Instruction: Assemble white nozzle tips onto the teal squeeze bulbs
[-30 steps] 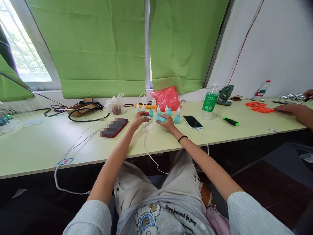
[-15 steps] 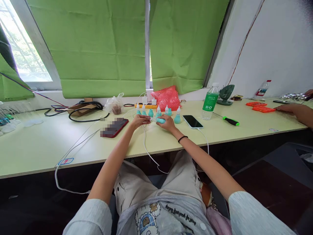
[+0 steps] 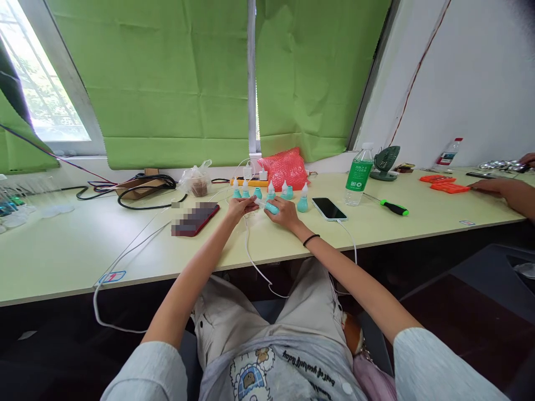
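Note:
My right hand rests on the pale green table, its fingers closed round a small teal bulb with a clear tip pointing left. My left hand meets it from the left, fingers pinched at that tip. Just behind both hands stands a row of several small teal bottles with white nozzles. A white cable runs from between my hands down over the table's front edge.
A red phone lies left of my hands, a black phone on a white lead to the right. Beyond are a water bottle, a green-handled screwdriver, a red bubble-wrap bag, black cables. Another person's hand rests at far right.
My two hands have drawn together over the teal bulb. The left hand let go of a teal piece and moved right to the bulb's tip; the bulb tilted up slightly.

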A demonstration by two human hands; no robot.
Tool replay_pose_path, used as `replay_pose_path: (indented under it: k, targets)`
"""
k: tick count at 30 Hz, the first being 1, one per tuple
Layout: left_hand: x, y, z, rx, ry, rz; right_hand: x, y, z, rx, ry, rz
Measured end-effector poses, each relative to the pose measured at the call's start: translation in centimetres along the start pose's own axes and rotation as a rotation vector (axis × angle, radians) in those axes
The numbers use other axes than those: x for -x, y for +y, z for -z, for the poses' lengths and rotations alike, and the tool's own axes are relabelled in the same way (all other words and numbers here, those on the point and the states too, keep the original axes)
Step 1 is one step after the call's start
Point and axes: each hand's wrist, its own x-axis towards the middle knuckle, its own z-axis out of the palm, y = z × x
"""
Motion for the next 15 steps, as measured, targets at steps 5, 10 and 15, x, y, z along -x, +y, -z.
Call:
replay_pose_path:
  k: [5,10,15]
  targets:
    - [0.1,0.1,0.1,-0.042,-0.036,0.001,-0.1,0.1,-0.2,-0.011,-0.023,-0.024]
    - [0.3,0.2,0.8,-0.155,-0.123,0.056,-0.4,1.2,-0.7,-0.022,-0.102,-0.079]
    - [-0.3,-0.2,1.3,-0.278,-0.19,0.139,-0.4,1.5,-0.8,-0.003,-0.188,-0.09]
